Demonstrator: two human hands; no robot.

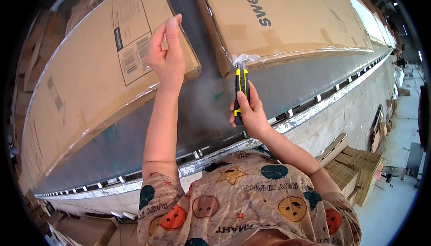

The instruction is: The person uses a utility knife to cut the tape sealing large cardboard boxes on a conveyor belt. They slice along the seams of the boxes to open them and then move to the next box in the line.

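The yellow-and-black utility knife (242,84) is gripped in the right hand (253,113), with the thumb laid along the handle. Its blade end is directed away from the body and is positioned at the clear film (247,58) on the near left corner of the right carton (296,21). The left hand (167,55) is raised to the left of the knife, before the left carton (85,79). Its fingers are bent and held narrow; whether anything is pinched cannot be determined. Both cartons are supported on the dark conveyor belt (202,111).
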